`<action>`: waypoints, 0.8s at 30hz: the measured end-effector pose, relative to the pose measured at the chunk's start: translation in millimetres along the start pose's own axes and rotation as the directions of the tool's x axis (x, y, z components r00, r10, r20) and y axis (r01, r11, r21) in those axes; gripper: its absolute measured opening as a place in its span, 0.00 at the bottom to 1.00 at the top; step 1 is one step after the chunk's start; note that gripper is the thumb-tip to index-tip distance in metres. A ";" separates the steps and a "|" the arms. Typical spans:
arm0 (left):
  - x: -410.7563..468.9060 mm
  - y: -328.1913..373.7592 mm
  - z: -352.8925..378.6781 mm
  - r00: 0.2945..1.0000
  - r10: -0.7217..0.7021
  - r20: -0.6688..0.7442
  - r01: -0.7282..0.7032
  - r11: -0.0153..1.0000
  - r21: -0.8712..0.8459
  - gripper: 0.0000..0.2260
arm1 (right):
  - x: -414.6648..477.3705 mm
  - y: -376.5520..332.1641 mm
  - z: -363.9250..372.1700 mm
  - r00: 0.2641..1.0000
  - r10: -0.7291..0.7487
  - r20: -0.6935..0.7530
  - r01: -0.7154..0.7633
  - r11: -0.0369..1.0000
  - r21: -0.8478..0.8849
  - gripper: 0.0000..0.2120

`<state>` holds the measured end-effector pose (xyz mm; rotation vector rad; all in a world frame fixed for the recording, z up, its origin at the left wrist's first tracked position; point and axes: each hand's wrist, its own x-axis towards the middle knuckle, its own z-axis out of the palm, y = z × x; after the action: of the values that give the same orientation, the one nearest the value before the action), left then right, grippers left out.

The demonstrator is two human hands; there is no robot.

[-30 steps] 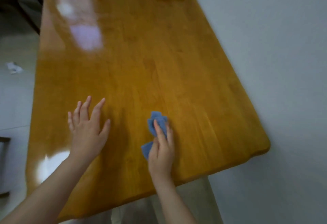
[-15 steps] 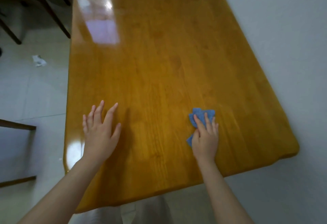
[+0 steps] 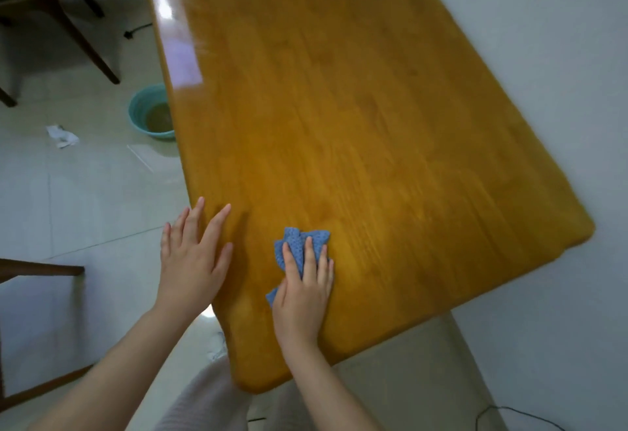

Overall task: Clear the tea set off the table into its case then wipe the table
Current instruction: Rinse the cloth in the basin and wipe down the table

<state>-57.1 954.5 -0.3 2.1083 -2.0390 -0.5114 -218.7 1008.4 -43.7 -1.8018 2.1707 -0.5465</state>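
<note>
On the table (image 3: 373, 124), right hand (image 3: 304, 294) presses cloth (image 3: 296, 241); length seemingly runs near-to-far.

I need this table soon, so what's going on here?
A person is wiping the table: the right hand presses a blue cloth flat on the wood near the front edge. The left hand is spread open at the table's left edge. No tea set is in view. A teal basin stands on the floor beside the table.
</note>
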 end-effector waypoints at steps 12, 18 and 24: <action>3.5 -4.1 -18.0 0.977 0.210 0.040 -0.211 0.977 0.013 0.27 | 31.1 67.4 -60.4 0.869 0.386 -0.308 -0.356 0.922 0.151 0.22; 14.8 0.7 -12.5 0.986 0.161 0.039 -0.161 0.987 0.002 0.27 | 65.6 92.5 -48.1 0.813 0.539 -0.220 -0.556 0.831 -0.018 0.23; 37.5 -8.1 -9.0 0.983 0.170 0.067 -0.177 0.979 0.106 0.28 | 146.7 84.2 -41.9 0.761 0.600 -0.246 -0.618 0.786 0.007 0.24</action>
<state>-46.0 916.8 0.3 1.9695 -2.3082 -0.4456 -339.2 882.6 -39.1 -0.9663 2.7797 -0.5365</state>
